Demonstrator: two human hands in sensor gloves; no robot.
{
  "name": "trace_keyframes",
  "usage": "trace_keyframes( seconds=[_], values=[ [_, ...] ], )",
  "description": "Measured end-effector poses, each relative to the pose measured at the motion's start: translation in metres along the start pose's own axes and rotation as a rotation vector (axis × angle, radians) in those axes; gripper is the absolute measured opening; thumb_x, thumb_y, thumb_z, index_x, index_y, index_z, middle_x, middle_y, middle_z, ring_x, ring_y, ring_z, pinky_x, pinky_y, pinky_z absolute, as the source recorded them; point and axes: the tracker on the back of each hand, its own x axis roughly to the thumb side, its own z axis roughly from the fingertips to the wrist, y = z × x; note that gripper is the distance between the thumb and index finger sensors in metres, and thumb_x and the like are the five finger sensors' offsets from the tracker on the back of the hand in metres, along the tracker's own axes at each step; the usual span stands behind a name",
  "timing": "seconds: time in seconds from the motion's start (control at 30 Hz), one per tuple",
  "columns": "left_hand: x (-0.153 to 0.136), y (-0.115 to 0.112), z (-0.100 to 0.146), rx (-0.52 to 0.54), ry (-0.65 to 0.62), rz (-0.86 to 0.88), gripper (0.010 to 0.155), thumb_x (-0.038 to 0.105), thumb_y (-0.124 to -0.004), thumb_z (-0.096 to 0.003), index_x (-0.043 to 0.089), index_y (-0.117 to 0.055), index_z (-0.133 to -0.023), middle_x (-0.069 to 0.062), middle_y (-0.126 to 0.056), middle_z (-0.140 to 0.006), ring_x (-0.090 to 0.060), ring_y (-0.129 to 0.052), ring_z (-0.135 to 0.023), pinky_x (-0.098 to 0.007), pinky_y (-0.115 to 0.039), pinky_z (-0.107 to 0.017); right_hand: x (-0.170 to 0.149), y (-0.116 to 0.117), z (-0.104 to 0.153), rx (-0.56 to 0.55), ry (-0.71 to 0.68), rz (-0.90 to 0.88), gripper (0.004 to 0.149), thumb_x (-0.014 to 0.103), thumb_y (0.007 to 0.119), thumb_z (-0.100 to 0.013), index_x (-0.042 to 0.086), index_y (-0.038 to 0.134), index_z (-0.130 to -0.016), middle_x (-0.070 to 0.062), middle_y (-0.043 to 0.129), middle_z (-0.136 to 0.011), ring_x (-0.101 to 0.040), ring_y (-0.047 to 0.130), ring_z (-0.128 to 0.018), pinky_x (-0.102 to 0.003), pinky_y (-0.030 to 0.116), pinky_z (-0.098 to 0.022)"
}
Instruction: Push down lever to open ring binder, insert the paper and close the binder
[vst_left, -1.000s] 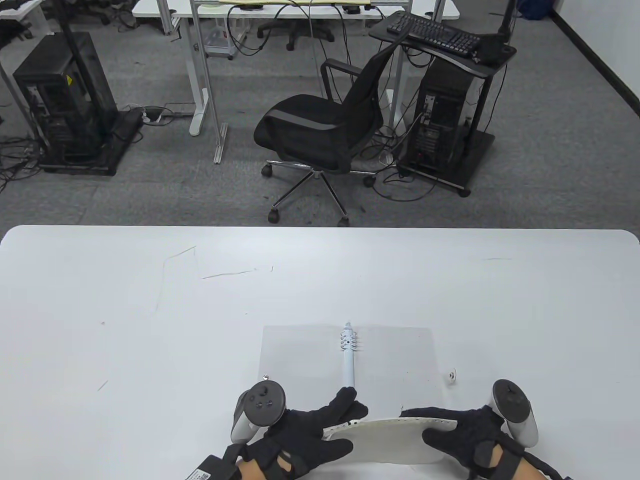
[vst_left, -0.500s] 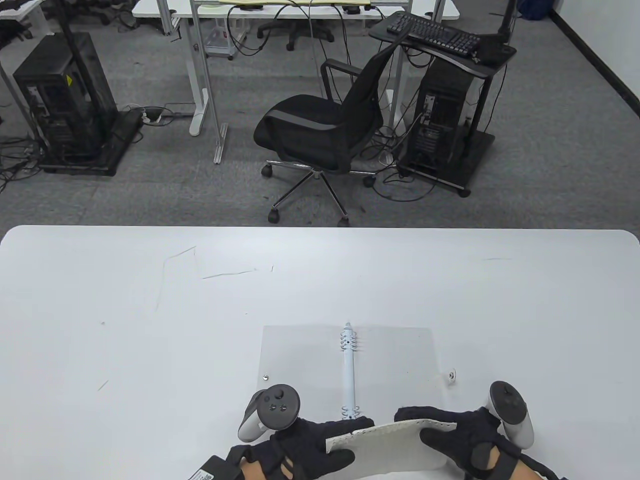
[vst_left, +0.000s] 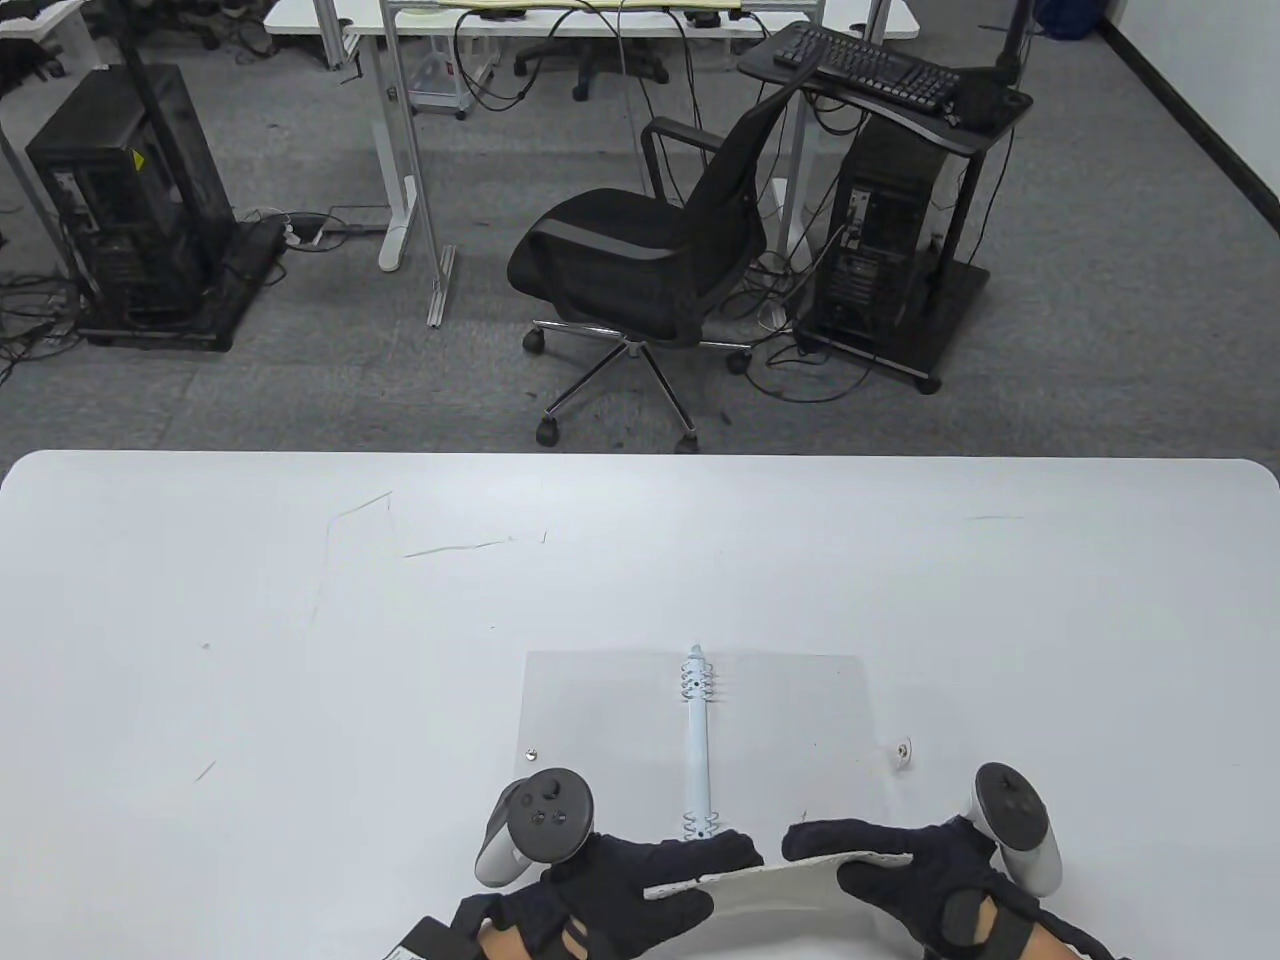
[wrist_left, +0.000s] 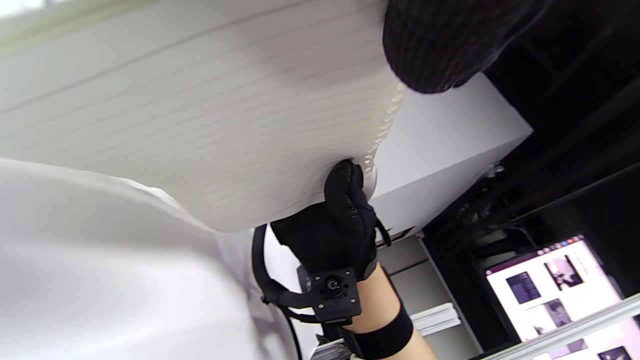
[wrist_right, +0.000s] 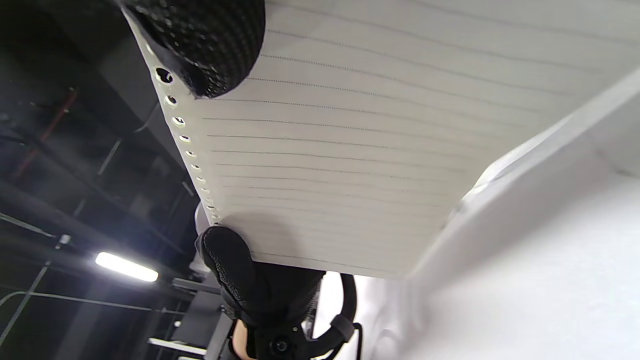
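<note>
The ring binder (vst_left: 600, 710) lies flat with its covers spread near the table's front edge, its white ring spine (vst_left: 697, 745) running front to back. Both hands hold a lined, hole-punched sheet of paper (vst_left: 775, 885) just in front of the binder, above the table. My left hand (vst_left: 715, 878) pinches the sheet's left end, thumb below and fingers on top. My right hand (vst_left: 830, 858) pinches the right end the same way. The wrist views show the paper (wrist_left: 200, 125) (wrist_right: 375, 150) from below, its punched edge facing the binder. The lever is too small to make out.
A small white round piece (vst_left: 903, 752) lies on the table right of the binder cover. The white table (vst_left: 300, 620) stretches wide to the left and back. Behind its far edge stand an office chair (vst_left: 640, 260) and computer towers.
My left hand has drawn back from the spine, uncovering the near set of rings. The paper has tipped flatter and sits slightly lower; the right hand has barely moved.
</note>
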Motion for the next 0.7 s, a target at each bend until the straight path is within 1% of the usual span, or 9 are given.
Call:
trace_keyframes(
  seconds=[0.07, 0.1, 0.17, 0.23, 0.27, 0.37, 0.43, 0.6, 0.7],
  values=[
    [0.001, 0.0, 0.0, 0.005, 0.018, -0.026, 0.057, 0.051, -0.072, -0.0469, 0.039, -0.061, -0.101, 0.006, -0.072, -0.113, -0.033, -0.068, -0.109, -0.067, -0.049, -0.075, 0.001, 0.0, 0.0, -0.017, 0.001, 0.019, 0.046, 0.032, 0.081, -0.049, 0.035, 0.079, -0.095, -0.002, 0.079, -0.107, -0.039, 0.068, -0.1, -0.061, 0.054, -0.069],
    [-0.003, 0.001, 0.001, 0.005, 0.059, -0.055, 0.058, 0.052, -0.072, -0.0464, 0.039, -0.061, -0.102, 0.007, -0.071, -0.113, -0.034, -0.067, -0.11, -0.067, -0.048, -0.075, -0.002, -0.001, 0.0, -0.038, 0.015, 0.046, 0.047, 0.033, 0.081, -0.048, 0.035, 0.078, -0.095, -0.001, 0.079, -0.107, -0.039, 0.068, -0.1, -0.061, 0.054, -0.069],
    [-0.013, 0.002, 0.001, 0.003, 0.099, -0.059, 0.065, 0.055, -0.078, -0.0443, 0.038, -0.057, -0.103, 0.005, -0.068, -0.114, -0.034, -0.066, -0.11, -0.067, -0.048, -0.075, -0.007, -0.003, 0.001, -0.062, 0.039, 0.08, 0.049, 0.034, 0.082, -0.048, 0.035, 0.077, -0.096, -0.001, 0.077, -0.108, -0.039, 0.067, -0.1, -0.061, 0.053, -0.069],
    [-0.019, 0.003, 0.001, 0.006, 0.094, -0.001, 0.06, 0.054, -0.075, -0.0455, 0.038, -0.06, -0.102, 0.005, -0.072, -0.112, -0.034, -0.069, -0.108, -0.067, -0.05, -0.074, -0.009, -0.004, 0.0, -0.066, 0.051, 0.049, 0.051, 0.034, 0.083, -0.048, 0.031, 0.075, -0.098, -0.003, 0.076, -0.108, -0.039, 0.066, -0.1, -0.061, 0.053, -0.069],
    [-0.02, 0.003, 0.0, 0.01, 0.094, 0.025, 0.061, 0.054, -0.076, -0.0454, 0.038, -0.061, -0.102, 0.005, -0.073, -0.112, -0.034, -0.07, -0.108, -0.067, -0.05, -0.074, -0.009, -0.004, 0.0, -0.066, 0.051, 0.043, 0.052, 0.034, 0.084, -0.048, 0.03, 0.074, -0.099, -0.003, 0.076, -0.108, -0.039, 0.066, -0.1, -0.061, 0.053, -0.069],
    [-0.015, 0.002, 0.0, 0.029, 0.065, 0.036, 0.06, 0.055, -0.078, -0.0448, 0.038, -0.063, -0.101, 0.005, -0.076, -0.11, -0.033, -0.073, -0.107, -0.066, -0.052, -0.074, -0.006, -0.003, 0.0, -0.055, 0.04, 0.069, 0.053, 0.035, 0.084, -0.048, 0.029, 0.074, -0.099, -0.002, 0.077, -0.108, -0.039, 0.066, -0.1, -0.061, 0.053, -0.069],
    [-0.012, 0.001, 0.0, 0.027, 0.054, 0.023, 0.059, 0.055, -0.078, -0.0449, 0.038, -0.065, -0.1, 0.006, -0.077, -0.11, -0.033, -0.073, -0.106, -0.066, -0.052, -0.074, -0.004, -0.002, 0.0, -0.046, 0.026, 0.039, 0.051, 0.034, 0.083, -0.048, 0.029, 0.075, -0.098, -0.002, 0.077, -0.108, -0.039, 0.066, -0.101, -0.061, 0.053, -0.069],
    [-0.023, 0.001, 0.0, 0.012, 0.145, -0.016, 0.058, 0.054, -0.078, -0.0451, 0.038, -0.067, -0.099, 0.005, -0.077, -0.109, -0.033, -0.074, -0.106, -0.066, -0.052, -0.073, -0.009, -0.005, 0.0, -0.063, 0.073, 0.093, 0.05, 0.035, 0.084, -0.048, 0.028, 0.076, -0.097, -0.003, 0.079, -0.106, -0.039, 0.068, -0.099, -0.061, 0.054, -0.069],
    [-0.02, 0.001, -0.001, 0.005, 0.129, 0.008, 0.057, 0.054, -0.077, -0.0457, 0.037, -0.067, -0.1, 0.004, -0.077, -0.109, -0.033, -0.074, -0.106, -0.066, -0.053, -0.073, -0.01, -0.003, 0.0, -0.05, 0.072, 0.059, 0.05, 0.034, 0.084, -0.048, 0.027, 0.077, -0.097, -0.003, 0.079, -0.106, -0.04, 0.068, -0.099, -0.061, 0.053, -0.069]
  ],
)
